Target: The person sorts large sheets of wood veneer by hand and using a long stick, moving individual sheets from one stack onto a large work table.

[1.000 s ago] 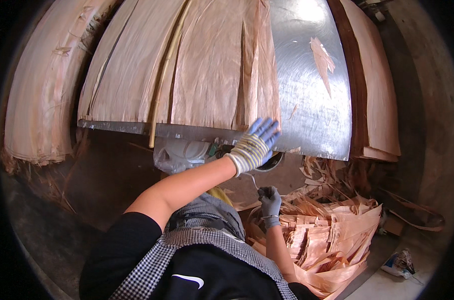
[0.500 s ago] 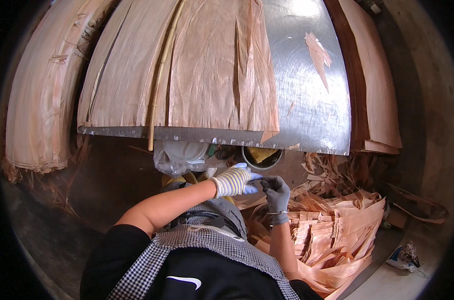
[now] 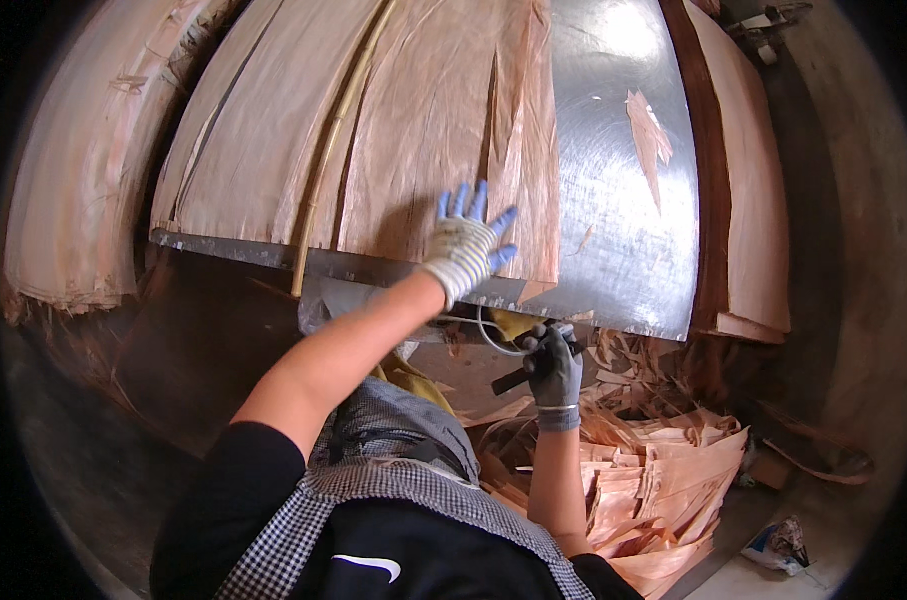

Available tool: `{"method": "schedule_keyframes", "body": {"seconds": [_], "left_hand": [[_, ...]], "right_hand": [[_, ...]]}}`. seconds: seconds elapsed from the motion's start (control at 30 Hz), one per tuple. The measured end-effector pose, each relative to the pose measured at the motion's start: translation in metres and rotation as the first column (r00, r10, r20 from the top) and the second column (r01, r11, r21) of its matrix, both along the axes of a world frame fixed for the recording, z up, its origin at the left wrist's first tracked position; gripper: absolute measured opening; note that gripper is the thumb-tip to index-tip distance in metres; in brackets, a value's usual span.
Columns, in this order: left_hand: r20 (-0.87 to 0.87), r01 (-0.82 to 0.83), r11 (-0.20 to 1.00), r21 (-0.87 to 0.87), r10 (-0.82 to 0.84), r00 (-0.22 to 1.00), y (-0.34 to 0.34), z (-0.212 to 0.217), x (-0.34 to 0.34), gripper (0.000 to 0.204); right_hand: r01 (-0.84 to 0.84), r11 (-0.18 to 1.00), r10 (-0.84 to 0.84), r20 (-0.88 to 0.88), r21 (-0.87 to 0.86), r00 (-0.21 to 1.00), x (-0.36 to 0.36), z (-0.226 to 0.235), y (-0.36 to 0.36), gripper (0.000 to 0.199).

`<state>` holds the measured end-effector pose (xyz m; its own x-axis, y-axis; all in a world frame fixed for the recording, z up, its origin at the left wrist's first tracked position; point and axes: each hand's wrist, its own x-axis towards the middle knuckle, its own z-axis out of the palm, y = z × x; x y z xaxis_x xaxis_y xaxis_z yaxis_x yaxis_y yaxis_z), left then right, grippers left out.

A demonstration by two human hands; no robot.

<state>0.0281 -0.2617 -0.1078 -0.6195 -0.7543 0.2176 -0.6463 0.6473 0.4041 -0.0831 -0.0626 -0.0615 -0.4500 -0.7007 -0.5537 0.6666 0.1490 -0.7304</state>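
My left hand, in a striped glove with blue fingertips, is spread open over the near end of the wood veneer sheets. Whether its palm touches the veneer cannot be told. Just below the edge of the metal tabletop, my right hand in a grey glove is closed around a black-handled tool. Its fingers cover most of the tool, so the exact kind does not show. A pale looped cord or hose curves beside that hand. Behind it, yellow material is partly visible under the table edge.
A bamboo stick lies lengthwise on the veneer. Torn veneer rests on the bare metal. Veneer stacks stand at the left and right. Heaped veneer scraps lie close to my right forearm. A plastic bag sits below the table.
My left hand has left my right hand's side and moved forward over the veneer, fingers spreading. My right hand now grips the black-handled tool near the table edge.
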Motion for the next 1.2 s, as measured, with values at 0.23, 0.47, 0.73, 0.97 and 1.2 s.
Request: {"method": "schedule_keyframes", "body": {"seconds": [0.23,0.47,0.73,0.97,1.2], "left_hand": [[0.141,0.039,0.997,0.067,-0.048,0.989,-0.008,-0.025,0.013,0.063],[0.118,0.030,0.999,0.040,-0.035,0.992,-0.010,-0.043,0.012,0.060],[-0.039,-0.121,0.984,-0.127,0.116,0.992,-0.035,-0.027,-0.002,0.042],[0.262,0.120,0.991,-0.054,-0.102,0.960,-0.037,-0.033,-0.005,0.042],[0.160,0.184,0.924,0.336,-0.248,0.955,-0.063,0.012,0.012,0.051]], "right_hand": [[-0.220,0.964,0.263,-0.423,0.148,0.867,-0.030,-0.010,-0.076,0.015],[-0.441,0.759,0.651,-0.542,0.480,0.531,-0.035,-0.033,-0.217,0.016],[-0.183,0.567,0.814,-0.580,0.803,-0.021,-0.039,-0.058,-0.253,0.038],[-0.429,0.499,0.862,-0.480,0.753,0.162,-0.033,-0.035,-0.216,0.024],[-0.300,0.750,0.652,-0.736,0.589,0.185,-0.016,-0.016,-0.194,0.015]]}}
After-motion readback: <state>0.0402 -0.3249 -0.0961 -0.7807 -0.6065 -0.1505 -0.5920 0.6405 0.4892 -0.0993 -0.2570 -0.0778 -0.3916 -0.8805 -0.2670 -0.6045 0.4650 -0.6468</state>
